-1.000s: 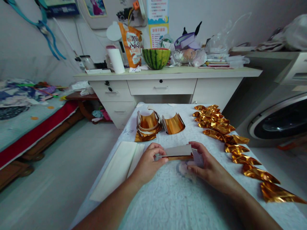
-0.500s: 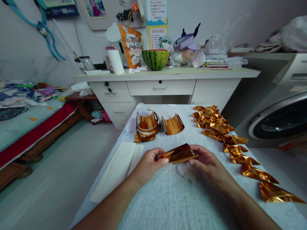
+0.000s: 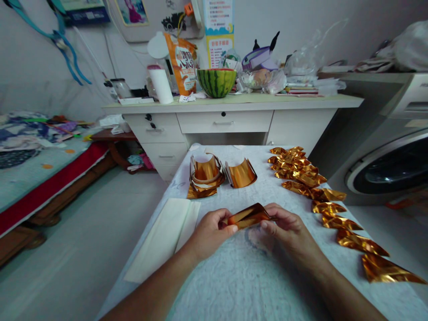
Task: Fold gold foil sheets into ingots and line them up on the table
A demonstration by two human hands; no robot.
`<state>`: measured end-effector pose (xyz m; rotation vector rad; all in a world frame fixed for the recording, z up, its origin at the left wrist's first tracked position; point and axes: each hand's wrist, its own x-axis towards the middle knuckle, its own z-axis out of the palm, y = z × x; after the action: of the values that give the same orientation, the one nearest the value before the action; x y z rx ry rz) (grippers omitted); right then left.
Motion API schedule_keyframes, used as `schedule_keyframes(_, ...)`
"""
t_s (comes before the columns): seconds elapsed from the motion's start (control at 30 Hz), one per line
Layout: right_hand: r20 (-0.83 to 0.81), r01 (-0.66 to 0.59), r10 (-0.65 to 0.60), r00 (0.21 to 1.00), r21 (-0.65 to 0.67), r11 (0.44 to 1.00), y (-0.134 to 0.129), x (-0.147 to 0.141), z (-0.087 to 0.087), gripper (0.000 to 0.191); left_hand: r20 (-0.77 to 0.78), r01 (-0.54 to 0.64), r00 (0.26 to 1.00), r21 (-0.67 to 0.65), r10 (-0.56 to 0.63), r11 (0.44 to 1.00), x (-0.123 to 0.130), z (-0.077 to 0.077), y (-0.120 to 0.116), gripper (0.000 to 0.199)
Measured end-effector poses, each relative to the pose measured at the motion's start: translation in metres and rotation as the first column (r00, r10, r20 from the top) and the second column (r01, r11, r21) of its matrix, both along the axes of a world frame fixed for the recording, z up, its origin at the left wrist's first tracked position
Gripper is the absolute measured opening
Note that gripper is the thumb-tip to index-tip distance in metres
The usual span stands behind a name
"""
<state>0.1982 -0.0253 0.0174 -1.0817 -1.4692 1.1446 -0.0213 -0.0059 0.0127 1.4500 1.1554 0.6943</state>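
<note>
A gold foil sheet (image 3: 249, 216), partly curled over, is held between both hands above the cloth-covered table. My left hand (image 3: 214, 229) pinches its left end between thumb and fingers. At the right end, my right hand (image 3: 284, 223) grips it the same way. Beyond the hands lie a stack of curved gold sheets (image 3: 205, 171) and a smaller curved piece (image 3: 242, 174) beside it. White paper sheets (image 3: 163, 236) rest left of my left hand. Several twisted gold foil pieces (image 3: 361, 243) run in a row down the table's right side.
The table (image 3: 234, 290) has a pale patterned cloth. Behind it stands a white desk (image 3: 227, 120) bearing half a watermelon (image 3: 216, 83), an orange pouch (image 3: 182, 64) and plastic bags. A washing machine (image 3: 384, 147) is at the right, a bed (image 3: 50, 169) at the left.
The held foil's right part has curled over more and its upper edge has shifted. The right fingers have moved slightly left along it; both hands still hold it.
</note>
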Motion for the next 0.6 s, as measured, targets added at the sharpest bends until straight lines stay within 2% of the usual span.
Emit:
schedule_keyframes(0.27, 0.006, 0.041, -0.041, 0.999, 0.035, 0.999, 0.0, 0.002, -0.006, 0.013, 0.012, 0.08, 0.997, 0.014, -0.081, 0.997, 0.0, 0.0, -0.001, 0.013)
schedule_keyframes(0.4, 0.031, 0.149, -0.153, 0.988, 0.113, 0.982, -0.001, 0.003, -0.003, 0.012, -0.016, -0.027, 0.999, 0.166, 0.03, 0.986, 0.001, 0.001, -0.004, 0.034)
schedule_keyframes(0.5, 0.145, 0.249, -0.295, 0.944, 0.273, 0.929, -0.003, 0.005, 0.004, 0.009, -0.049, -0.127, 0.988, 0.303, 0.148, 0.944, 0.002, 0.004, -0.007, 0.04)
schedule_keyframes(0.6, 0.304, 0.291, -0.461, 0.834, 0.468, 0.835, -0.005, 0.007, 0.01, 0.006, -0.107, -0.097, 0.982, 0.42, 0.155, 0.902, 0.002, 0.009, -0.011, 0.02)
